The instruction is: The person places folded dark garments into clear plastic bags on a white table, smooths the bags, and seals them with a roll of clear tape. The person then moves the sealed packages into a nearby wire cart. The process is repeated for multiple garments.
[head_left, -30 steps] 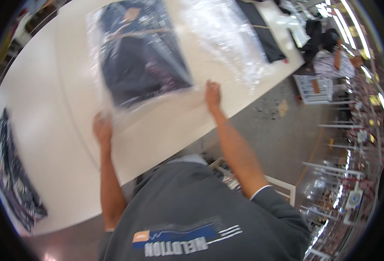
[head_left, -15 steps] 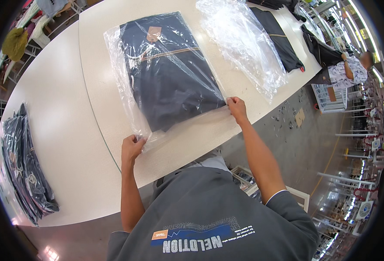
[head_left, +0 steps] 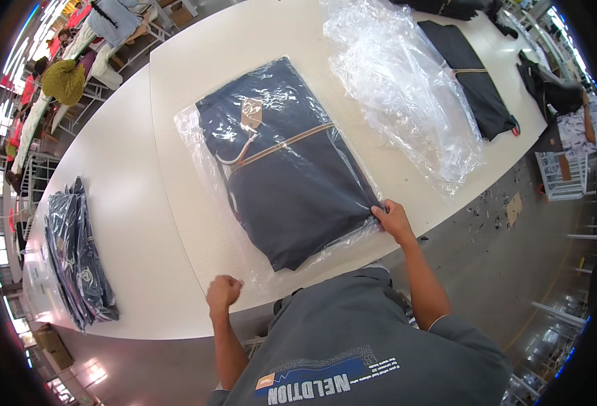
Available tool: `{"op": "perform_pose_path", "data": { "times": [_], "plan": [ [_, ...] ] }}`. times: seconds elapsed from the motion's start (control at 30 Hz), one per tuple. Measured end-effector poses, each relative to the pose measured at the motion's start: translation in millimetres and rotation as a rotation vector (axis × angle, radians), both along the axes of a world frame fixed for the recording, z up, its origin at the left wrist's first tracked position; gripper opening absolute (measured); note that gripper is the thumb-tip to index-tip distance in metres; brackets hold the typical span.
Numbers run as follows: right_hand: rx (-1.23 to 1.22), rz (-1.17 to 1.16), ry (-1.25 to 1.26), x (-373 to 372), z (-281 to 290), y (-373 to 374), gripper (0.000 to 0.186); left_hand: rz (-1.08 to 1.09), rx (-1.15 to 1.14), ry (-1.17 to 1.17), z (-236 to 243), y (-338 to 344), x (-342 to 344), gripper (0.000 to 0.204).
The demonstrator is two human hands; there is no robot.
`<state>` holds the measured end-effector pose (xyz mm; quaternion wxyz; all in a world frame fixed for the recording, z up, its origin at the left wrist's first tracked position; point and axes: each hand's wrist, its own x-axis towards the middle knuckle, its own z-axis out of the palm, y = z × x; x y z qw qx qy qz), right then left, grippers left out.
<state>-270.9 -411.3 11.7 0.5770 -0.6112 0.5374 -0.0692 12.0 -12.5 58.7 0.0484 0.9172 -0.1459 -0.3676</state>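
A folded dark garment (head_left: 298,196) lies flat inside a clear plastic bag (head_left: 191,132) on the pale table. Across it runs a tan stripe, with a brown paper tag (head_left: 251,114) and a light cord (head_left: 234,160) above. Thumb and fingers of my right hand (head_left: 394,220) pinch the bag's near right corner, beside the garment's lower edge. My left hand (head_left: 224,291) is closed at the bag's near left corner, over the table edge; the film is faint there and mostly hidden by the fingers.
A stack of bagged garments (head_left: 82,260) lies at the left of the table (head_left: 129,203). Crumpled clear plastic bags (head_left: 406,88) and a dark folded garment (head_left: 471,81) are at the far right. Another person (head_left: 582,128) is beyond the table's right edge, near a white crate (head_left: 563,174).
The bagged garment has come nearer to me, and the loose film along its near edge looks narrower. Both hands have drawn back toward my body. The view has also shifted.
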Motion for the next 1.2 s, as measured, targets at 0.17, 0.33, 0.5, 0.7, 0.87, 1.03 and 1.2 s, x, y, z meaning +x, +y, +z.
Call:
{"op": "perform_pose_path", "data": {
  "times": [0.17,0.33,0.5,0.7,0.87,1.03,1.2],
  "plan": [
    [0.183,0.185,-0.036,-25,3,-16,0.024,-0.322,-0.414,-0.249,64,-209,39,0.035],
    [0.24,0.225,-0.029,-49,11,-13,0.023,-1.111,-0.287,-0.47,28,-420,53,0.069],
    [0.028,0.184,0.03,-88,34,-12,0.026,-1.236,-0.029,-0.44,7,-519,35,0.061],
    [-0.15,0.107,0.097,-97,87,11,0.022,-1.474,-0.021,-0.499,18,-527,55,0.02],
    [-0.654,0.212,-0.022,-44,204,54,0.017,-1.386,-0.445,-0.704,97,-499,109,0.018],
    [-1.118,0.524,-0.125,31,310,130,0.017,-1.263,-1.061,-1.142,240,-423,211,0.024],
    [-1.164,0.777,-0.191,132,306,200,0.031,-0.997,-1.259,-1.242,263,-297,321,0.022]
  ]
}}
